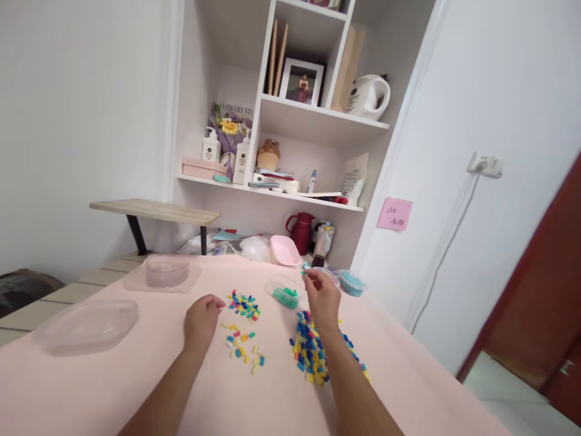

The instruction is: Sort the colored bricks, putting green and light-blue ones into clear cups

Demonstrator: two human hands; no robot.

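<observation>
My right hand (323,298) is raised over the table with thumb and forefinger pinched on what looks like a small green piece (304,273). Just left of it, a clear container (272,283) holds green pieces (285,297). Beneath my right wrist spreads a large pile of mixed small coloured pieces (313,351), partly hidden by the forearm. My left hand (202,319) rests on the table, fingers curled together; whatever they hold is too small to make out. Beside its fingertips lies a smaller mixed pile (245,306), with loose pieces (242,348) scattered nearer to me.
Clear plastic containers or lids (97,324) (167,270) stand on the left of the pink tablecloth (272,402). A container of blue pieces (352,283) is at the right. Behind are a pink basin (285,251), a red jug (301,233) and a bottle (322,245).
</observation>
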